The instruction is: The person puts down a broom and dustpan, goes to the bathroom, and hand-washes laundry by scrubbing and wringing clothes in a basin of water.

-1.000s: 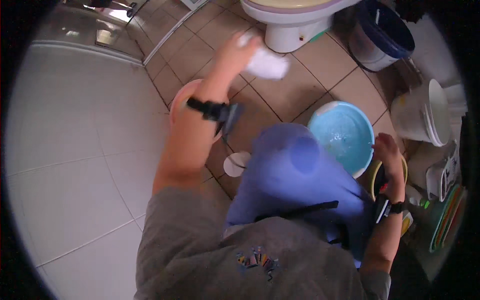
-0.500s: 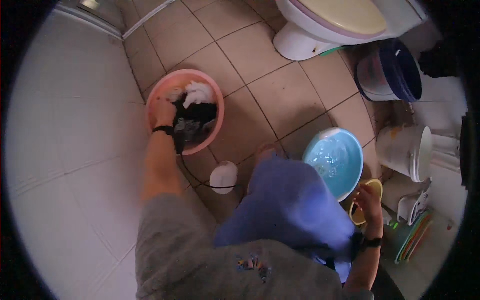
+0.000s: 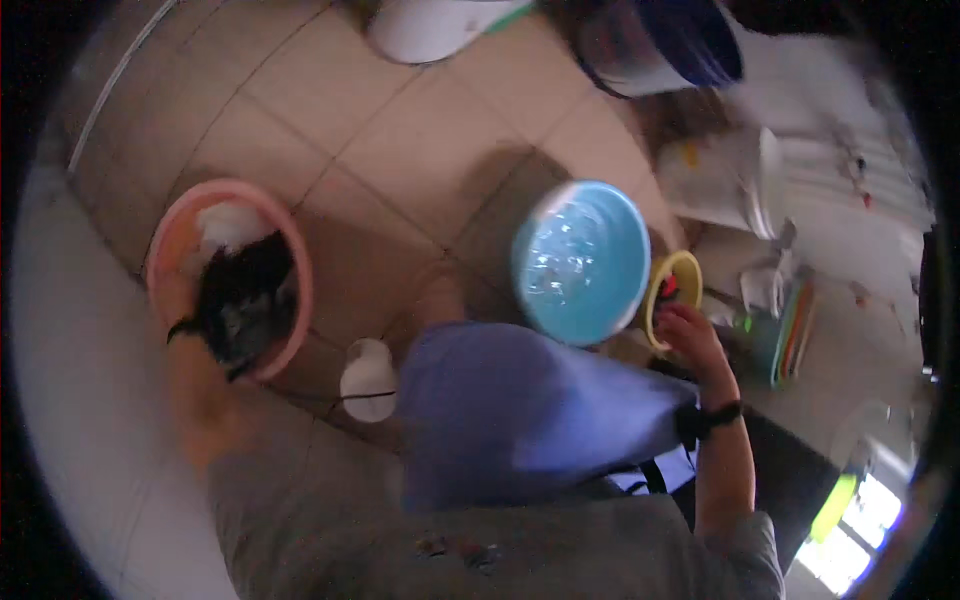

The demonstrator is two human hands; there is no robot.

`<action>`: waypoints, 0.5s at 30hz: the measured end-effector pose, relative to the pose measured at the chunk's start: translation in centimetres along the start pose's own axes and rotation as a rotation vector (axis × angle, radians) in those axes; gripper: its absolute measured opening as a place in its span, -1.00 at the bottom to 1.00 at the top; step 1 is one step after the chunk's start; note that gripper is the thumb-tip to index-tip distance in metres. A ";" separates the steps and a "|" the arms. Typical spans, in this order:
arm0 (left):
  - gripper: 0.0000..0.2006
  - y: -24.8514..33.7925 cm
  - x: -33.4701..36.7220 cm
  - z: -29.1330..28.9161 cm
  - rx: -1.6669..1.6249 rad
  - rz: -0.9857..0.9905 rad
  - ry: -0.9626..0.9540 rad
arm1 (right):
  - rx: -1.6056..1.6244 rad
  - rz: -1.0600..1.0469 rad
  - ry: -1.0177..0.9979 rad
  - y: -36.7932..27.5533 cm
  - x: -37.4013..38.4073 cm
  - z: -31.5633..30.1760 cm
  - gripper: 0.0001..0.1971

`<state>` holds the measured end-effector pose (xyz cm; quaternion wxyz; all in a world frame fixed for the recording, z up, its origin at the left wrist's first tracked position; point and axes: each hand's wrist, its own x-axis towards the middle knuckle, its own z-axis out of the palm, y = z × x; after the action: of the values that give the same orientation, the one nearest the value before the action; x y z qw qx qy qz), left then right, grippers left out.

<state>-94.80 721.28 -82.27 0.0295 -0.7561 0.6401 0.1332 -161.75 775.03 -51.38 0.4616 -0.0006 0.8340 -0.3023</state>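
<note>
My left hand [image 3: 183, 290] is down inside a pink basin [image 3: 303, 300] at its left side, smeared by motion so the fingers cannot be made out. Dark wet cloth [image 3: 243, 285] fills the basin's middle, and white cloth [image 3: 230, 226] lies at its far side. On the right, my right hand [image 3: 686, 333] reaches over the near rim of a small yellow bucket [image 3: 693, 272]. Its fingers are loosely bent and apart, with no held thing visible. A red and dark item [image 3: 667, 288] shows inside the bucket, just beyond the fingertips.
A light-blue basin of water [image 3: 590, 325] stands left of the yellow bucket. A white container [image 3: 368, 385] sits by my leg with a dark cord across it. Farther off are a white bucket [image 3: 710, 180], a dark-rimmed bucket [image 3: 635, 50] and the toilet base [image 3: 420, 30].
The view has swung to the right, bringing a bright window into the lower right. My right hand has moved over the yellow bucket's opening. My left hand stays in the pink basin.
</note>
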 end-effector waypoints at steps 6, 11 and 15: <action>-0.46 0.2 -0.5 -6.8 -0.602 -0.043 -0.025 | -0.028 -0.114 -0.046 -1.0 -2.1 -0.5 -0.65; -0.43 10.4 -4.9 -21.4 -1.060 0.092 -0.175 | 0.168 -0.133 -0.034 -0.7 -3.6 -3.4 -0.66; -0.36 27.2 -24.7 -34.1 -0.976 0.515 -0.301 | 0.203 -0.291 -0.017 -1.5 -6.3 -4.9 -0.66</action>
<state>-119.33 732.75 -40.07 -0.2657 -0.4745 0.6569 0.5222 -162.30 777.99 -43.84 0.4175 -0.0771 0.7864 -0.4487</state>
